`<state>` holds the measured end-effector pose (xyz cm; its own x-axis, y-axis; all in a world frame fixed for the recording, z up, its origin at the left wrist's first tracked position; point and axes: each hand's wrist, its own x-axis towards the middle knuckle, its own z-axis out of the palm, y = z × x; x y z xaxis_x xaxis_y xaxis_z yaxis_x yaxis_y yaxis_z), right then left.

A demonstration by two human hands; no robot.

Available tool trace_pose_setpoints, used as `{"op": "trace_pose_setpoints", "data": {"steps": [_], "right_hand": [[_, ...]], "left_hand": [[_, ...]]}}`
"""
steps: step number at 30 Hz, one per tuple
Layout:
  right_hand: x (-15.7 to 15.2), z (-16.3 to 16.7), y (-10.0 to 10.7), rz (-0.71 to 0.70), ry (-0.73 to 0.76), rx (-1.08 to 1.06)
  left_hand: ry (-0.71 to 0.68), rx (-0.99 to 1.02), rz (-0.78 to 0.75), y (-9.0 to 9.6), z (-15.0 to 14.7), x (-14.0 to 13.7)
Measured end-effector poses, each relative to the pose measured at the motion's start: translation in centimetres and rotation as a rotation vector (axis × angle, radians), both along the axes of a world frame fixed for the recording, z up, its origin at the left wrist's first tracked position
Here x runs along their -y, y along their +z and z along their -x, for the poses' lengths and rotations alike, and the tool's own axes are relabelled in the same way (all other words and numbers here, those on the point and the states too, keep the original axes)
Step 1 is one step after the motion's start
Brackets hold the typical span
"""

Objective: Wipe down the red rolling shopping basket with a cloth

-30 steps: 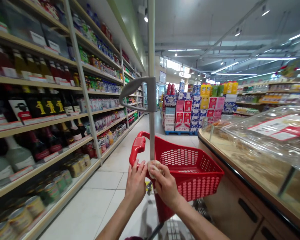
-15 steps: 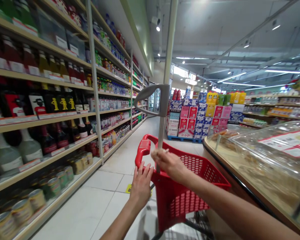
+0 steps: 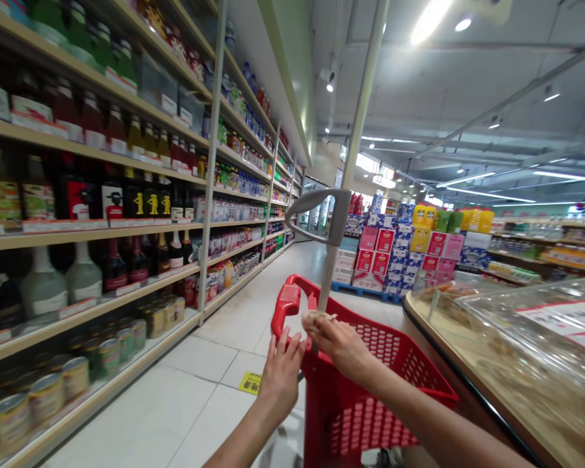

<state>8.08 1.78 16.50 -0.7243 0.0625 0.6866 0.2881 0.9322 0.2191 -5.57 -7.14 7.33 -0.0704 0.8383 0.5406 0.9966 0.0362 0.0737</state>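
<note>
A red plastic shopping cart (image 3: 380,390) stands in front of me, with a rounded red handle (image 3: 286,304) at its near left. My left hand (image 3: 280,374) lies on the lower end of that handle, fingers stretched out over its edge. Closed around a crumpled beige cloth (image 3: 316,320), my right hand (image 3: 344,348) presses it to the cart's near rim, by the foot of a pale pole (image 3: 329,276). The pole rises past the top of the view and carries a grey loop handle (image 3: 338,218). What lies under the cloth is hidden.
Shelves (image 3: 102,224) of bottles and cans line the left side. A display counter (image 3: 439,344) with clear plastic covers runs close along the cart's right. Stacked drink boxes (image 3: 375,250) stand ahead on a blue pallet (image 3: 344,286). A yellow floor sticker (image 3: 249,382) marks the tiles.
My view has tilted up and turned slightly left, so the cart sits lower. The cloth hand has shifted slightly against the rim by the pole. My left hand stays on the handle.
</note>
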Motion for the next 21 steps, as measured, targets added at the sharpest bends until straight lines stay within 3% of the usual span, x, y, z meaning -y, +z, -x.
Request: {"op": "trace_pose_setpoints", "data": {"steps": [2,5,7,9,12,14,16,19,21], "right_hand": [[0.2,-0.1,0.9,-0.028,0.010,0.026],[0.3,0.4,5.6,-0.063,-0.083,-0.193],[0.4,0.5,7.4,-0.097,-0.143,-0.293],[0.8,0.1,6.2,-0.139,-0.136,-0.236],[1.7,-1.3,1.3,-0.150,-0.030,-0.009],[2.6,-2.2,-0.6,-0.114,0.015,0.061],[3.6,-2.5,0.1,-0.073,-0.008,-0.005],[4.6,-2.6,3.8,-0.061,-0.104,-0.224],[5.2,-3.0,5.0,-0.074,-0.132,-0.297]], "left_hand": [[0.000,0.000,0.013,0.0,0.0,0.1],[0.009,-0.003,-0.001,-0.2,-0.2,0.3],[0.017,-0.005,-0.010,-0.2,-0.5,0.7],[0.020,-0.004,-0.011,-0.1,-0.9,1.2],[0.024,-0.010,0.025,0.3,-1.7,2.3],[0.030,-0.031,0.054,0.7,-2.2,3.2],[0.041,-0.055,0.050,1.0,-2.9,4.1],[0.038,-0.080,0.037,1.2,-3.8,5.3],[0.017,-0.094,0.051,1.2,-4.3,6.2]]}}
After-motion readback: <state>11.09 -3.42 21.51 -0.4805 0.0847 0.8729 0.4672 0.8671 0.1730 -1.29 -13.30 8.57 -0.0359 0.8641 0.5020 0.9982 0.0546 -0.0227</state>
